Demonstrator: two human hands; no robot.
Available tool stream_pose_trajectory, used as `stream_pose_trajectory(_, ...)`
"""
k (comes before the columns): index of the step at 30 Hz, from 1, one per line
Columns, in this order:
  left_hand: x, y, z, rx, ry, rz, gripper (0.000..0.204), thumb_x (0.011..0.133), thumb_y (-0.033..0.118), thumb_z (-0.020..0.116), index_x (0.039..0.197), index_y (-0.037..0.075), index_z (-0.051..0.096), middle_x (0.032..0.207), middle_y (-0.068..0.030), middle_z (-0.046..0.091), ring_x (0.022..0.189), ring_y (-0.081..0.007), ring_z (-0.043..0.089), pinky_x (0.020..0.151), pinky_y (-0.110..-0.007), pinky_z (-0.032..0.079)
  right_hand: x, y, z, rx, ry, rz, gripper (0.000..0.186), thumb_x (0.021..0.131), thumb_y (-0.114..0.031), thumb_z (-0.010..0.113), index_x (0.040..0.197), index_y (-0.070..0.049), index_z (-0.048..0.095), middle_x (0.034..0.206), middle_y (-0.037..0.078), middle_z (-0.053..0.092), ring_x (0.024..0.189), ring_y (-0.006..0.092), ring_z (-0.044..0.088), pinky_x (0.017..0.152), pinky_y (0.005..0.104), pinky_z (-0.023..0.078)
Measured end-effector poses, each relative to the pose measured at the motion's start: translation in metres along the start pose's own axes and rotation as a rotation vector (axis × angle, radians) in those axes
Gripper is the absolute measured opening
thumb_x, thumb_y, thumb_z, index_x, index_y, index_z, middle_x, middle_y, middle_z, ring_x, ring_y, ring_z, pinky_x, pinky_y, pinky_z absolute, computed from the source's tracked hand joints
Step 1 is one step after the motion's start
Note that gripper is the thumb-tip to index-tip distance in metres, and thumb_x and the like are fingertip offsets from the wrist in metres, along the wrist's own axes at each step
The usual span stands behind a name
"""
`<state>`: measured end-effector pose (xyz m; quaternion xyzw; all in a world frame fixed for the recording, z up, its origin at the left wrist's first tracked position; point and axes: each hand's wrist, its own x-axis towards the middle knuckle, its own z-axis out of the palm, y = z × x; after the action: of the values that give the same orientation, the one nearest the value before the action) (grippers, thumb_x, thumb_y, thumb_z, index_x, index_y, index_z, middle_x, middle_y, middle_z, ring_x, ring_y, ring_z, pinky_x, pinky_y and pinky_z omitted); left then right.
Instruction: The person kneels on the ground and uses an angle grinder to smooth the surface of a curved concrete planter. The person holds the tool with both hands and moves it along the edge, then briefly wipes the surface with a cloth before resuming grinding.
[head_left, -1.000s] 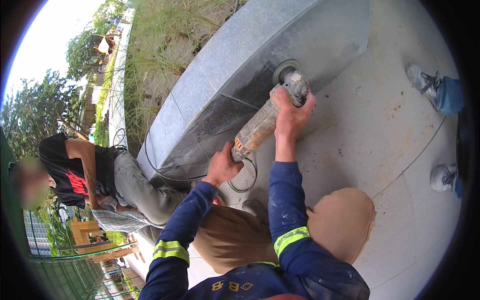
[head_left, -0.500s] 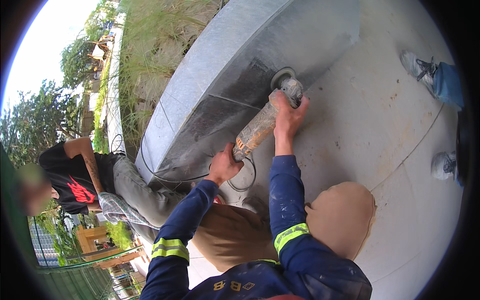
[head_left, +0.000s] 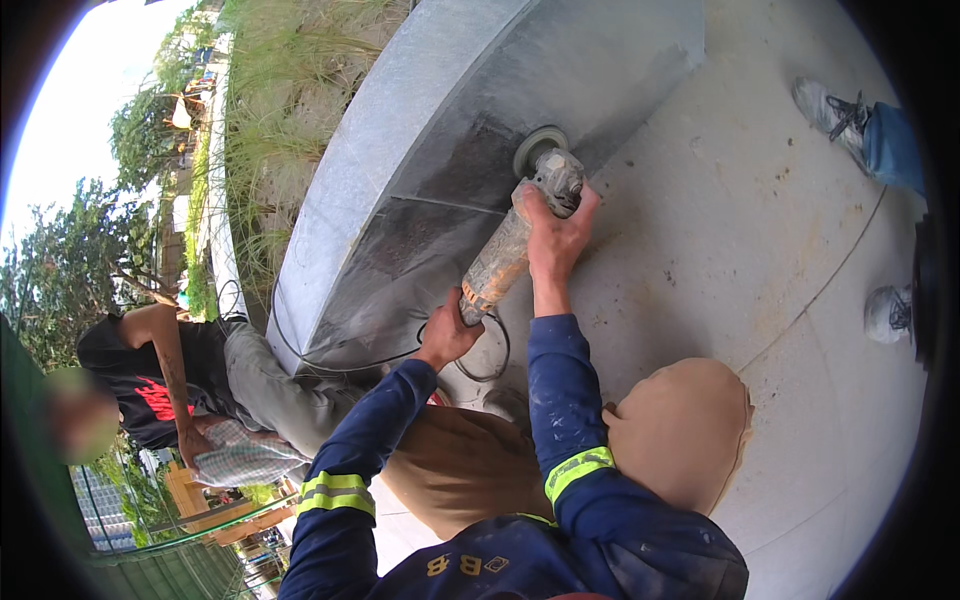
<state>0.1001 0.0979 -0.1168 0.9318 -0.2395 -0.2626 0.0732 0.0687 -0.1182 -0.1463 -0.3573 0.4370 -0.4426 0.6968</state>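
Both my hands grip a dusty angle grinder [head_left: 500, 254] with orange patches on its body. My left hand [head_left: 448, 332] is wrapped round its rear end, by the orange vents. Up near the gear head, my right hand [head_left: 560, 238] is closed round the front of the tool. The round disc [head_left: 539, 150] lies against the dark grey side face of a stone curb [head_left: 455, 165], or appears to touch it. Around the disc the face is darkened, and a thin joint line runs across it just below. A black cord [head_left: 508, 350] loops from the grinder's rear.
At left, another person in a black shirt [head_left: 140, 380] bends beside the curb, holding a checked cloth [head_left: 245, 462]. A shoe [head_left: 832, 108] and blue trouser leg of someone else stand at right on the pale paved floor [head_left: 740, 250]. Grasses [head_left: 290, 120] grow behind the curb.
The grinder's head and my right hand have shifted a little left along the curb face. The person at left has leaned lower, and the checked cloth has moved down.
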Motion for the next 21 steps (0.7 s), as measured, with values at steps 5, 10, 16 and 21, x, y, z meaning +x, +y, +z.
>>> stream_pose_trajectory(5, 0.013, 0.015, 0.006, 0.13, -0.107, -0.034, 0.064, 0.073, 0.022, 0.073, 0.128, 0.004, 0.048, 0.098, -0.0289, 0.068, 0.096, -0.0486, 0.065, 0.083, -0.053, 0.051, 0.029, 0.045, -0.022, 0.056, 0.125, 0.251, 0.066, 0.081, -0.019, 0.081, 0.131, 0.006, 0.046, 0.124, 0.019, 0.057, 0.112, 0.0262, 0.057, 0.098, 0.0372, 0.046)
stream_pose_trajectory(10, 0.016, 0.009, 0.023, 0.125, -0.09, -0.032, 0.064, 0.074, 0.021, 0.072, 0.13, 0.005, 0.046, 0.095, -0.0304, 0.068, 0.094, -0.0495, 0.065, 0.082, -0.054, 0.05, 0.028, 0.044, -0.025, 0.049, 0.079, 0.195, 0.062, 0.084, -0.017, 0.079, 0.132, 0.005, 0.046, 0.124, 0.017, 0.056, 0.111, 0.0246, 0.056, 0.098, 0.0357, 0.045)
stream_pose_trajectory(16, 0.021, 0.01, 0.017, 0.13, -0.064, -0.006, 0.062, 0.074, 0.021, 0.072, 0.127, 0.003, 0.045, 0.094, -0.0301, 0.069, 0.092, -0.05, 0.065, 0.081, -0.055, 0.05, 0.03, 0.044, -0.024, 0.157, 0.087, 0.257, 0.061, 0.084, -0.017, 0.078, 0.131, 0.005, 0.046, 0.126, 0.016, 0.054, 0.114, 0.0232, 0.053, 0.101, 0.0356, 0.043)
stream_pose_trajectory(21, 0.02, 0.005, 0.021, 0.135, -0.067, -0.018, 0.063, 0.074, 0.021, 0.073, 0.127, 0.004, 0.045, 0.094, -0.0301, 0.069, 0.092, -0.0496, 0.065, 0.081, -0.055, 0.05, 0.026, 0.044, -0.022, 0.112, 0.067, 0.203, 0.06, 0.084, -0.017, 0.078, 0.13, 0.005, 0.047, 0.126, 0.015, 0.054, 0.114, 0.0233, 0.054, 0.1, 0.0358, 0.043)
